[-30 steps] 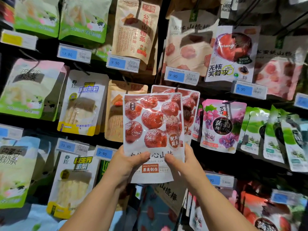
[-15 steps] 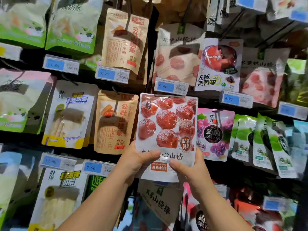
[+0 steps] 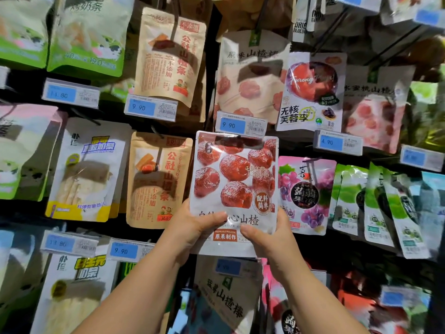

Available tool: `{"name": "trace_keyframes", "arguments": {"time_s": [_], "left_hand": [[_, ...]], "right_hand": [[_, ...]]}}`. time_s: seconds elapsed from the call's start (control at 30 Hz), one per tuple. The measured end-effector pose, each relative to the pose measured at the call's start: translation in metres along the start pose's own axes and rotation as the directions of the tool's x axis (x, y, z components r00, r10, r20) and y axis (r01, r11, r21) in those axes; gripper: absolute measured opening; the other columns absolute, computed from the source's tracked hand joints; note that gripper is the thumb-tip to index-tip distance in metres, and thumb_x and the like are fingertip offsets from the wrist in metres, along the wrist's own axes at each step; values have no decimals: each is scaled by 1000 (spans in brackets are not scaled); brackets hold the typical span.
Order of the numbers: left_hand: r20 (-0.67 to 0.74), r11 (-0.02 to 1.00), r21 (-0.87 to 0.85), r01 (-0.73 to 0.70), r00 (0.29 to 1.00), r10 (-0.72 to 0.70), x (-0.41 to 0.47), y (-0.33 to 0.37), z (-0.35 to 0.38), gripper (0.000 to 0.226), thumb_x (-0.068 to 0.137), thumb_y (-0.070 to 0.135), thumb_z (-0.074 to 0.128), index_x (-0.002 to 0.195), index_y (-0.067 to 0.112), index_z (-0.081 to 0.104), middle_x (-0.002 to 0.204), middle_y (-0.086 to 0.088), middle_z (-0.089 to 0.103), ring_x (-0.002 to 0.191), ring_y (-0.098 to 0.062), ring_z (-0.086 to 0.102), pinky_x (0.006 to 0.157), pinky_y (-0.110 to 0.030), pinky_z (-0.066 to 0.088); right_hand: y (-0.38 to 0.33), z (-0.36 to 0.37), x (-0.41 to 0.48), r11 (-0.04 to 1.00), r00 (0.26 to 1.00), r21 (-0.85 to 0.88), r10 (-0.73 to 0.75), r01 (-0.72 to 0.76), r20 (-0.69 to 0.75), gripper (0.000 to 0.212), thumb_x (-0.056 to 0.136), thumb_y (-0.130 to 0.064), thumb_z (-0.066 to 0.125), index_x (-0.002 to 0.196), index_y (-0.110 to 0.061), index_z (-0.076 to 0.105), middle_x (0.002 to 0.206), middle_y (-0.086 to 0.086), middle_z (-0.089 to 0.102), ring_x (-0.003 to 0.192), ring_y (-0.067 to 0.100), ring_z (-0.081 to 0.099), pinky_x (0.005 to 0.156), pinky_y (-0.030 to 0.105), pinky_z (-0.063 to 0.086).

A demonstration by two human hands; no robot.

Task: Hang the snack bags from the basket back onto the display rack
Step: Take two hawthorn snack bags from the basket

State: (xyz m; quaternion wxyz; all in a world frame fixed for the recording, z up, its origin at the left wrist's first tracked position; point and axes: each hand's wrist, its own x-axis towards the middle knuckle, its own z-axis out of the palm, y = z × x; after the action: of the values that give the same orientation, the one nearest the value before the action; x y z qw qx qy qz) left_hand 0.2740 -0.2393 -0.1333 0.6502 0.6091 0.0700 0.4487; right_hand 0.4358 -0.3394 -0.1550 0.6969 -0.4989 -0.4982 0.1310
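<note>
A white snack bag printed with red hawthorn fruits (image 3: 234, 179) is held upright against the display rack (image 3: 212, 68), its top edge just under a blue 9.90 price tag (image 3: 240, 125). My left hand (image 3: 192, 227) grips its lower left corner, thumb across the front. My right hand (image 3: 272, 239) grips the lower right corner the same way. The hook behind the bag's top is hidden. No basket is in view.
Hanging bags crowd the rack: a tan hawthorn-strip bag (image 3: 159, 179) to the left, a pink grape jelly bag (image 3: 305, 194) to the right, pale hawthorn bags (image 3: 250, 75) above. Price tags jut out on each row. Another bag (image 3: 226, 297) hangs below my hands.
Both hands have carried the hawthorn bag up and slightly right, so that it now covers the matching bag that showed behind it. The view has tilted upward.
</note>
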Motion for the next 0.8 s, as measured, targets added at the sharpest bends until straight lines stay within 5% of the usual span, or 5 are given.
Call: {"name": "trace_keyframes", "arguments": {"time_s": [0.13, 0.27, 0.4, 0.57, 0.8], "left_hand": [[-10, 1000, 5, 7, 1000, -7, 5, -2, 1, 37, 76, -3, 75, 109, 10, 65, 96, -16, 76, 85, -34, 74, 70, -42, 60], [-106, 997, 83, -1, 994, 10, 17, -12, -5, 73, 61, 19, 92, 123, 17, 53, 112, -13, 71, 95, -33, 72, 85, -53, 58], [-275, 850, 522, -67, 930, 242, 24, -15, -2, 100, 70, 39, 86, 147, 41, 21, 141, 4, 45, 124, -22, 51, 97, -35, 45], [-230, 693, 721, 5, 945, 232, 40, -26, 1, 90, 83, 51, 70, 152, 50, 13, 148, -2, 32, 128, -22, 42, 85, -29, 36], [-266, 670, 738, 83, 948, 175, 62, -39, 0, 87, 88, 50, 66, 152, 53, 6, 152, -4, 30, 131, -25, 43, 83, -31, 38]], "right_hand": [[6, -4, 7, 1000, 1000, -10, 3, -3, -2, 94, 51, -40, 96, 132, -37, 47, 130, -2, 64, 118, 22, 63, 101, 50, 50], [12, -4, 17, 999, 999, -20, 49, -49, 0, 99, 50, -43, 97, 134, -33, 45, 126, -1, 66, 116, 22, 65, 102, 50, 49], [14, 1, 26, 990, 994, -112, 78, -87, -82, 108, 50, -61, 87, 140, -34, 34, 131, -4, 62, 119, 20, 61, 103, 49, 48], [16, 6, 33, 946, 990, -301, 98, -125, -102, 83, 92, -54, 56, 154, -33, 6, 155, 0, 36, 138, 25, 40, 114, 49, 34], [22, 5, 49, 868, 981, -458, 155, -191, -114, 75, 100, -49, 43, 157, -26, -1, 158, 5, 33, 140, 28, 38, 110, 39, 34]]}}
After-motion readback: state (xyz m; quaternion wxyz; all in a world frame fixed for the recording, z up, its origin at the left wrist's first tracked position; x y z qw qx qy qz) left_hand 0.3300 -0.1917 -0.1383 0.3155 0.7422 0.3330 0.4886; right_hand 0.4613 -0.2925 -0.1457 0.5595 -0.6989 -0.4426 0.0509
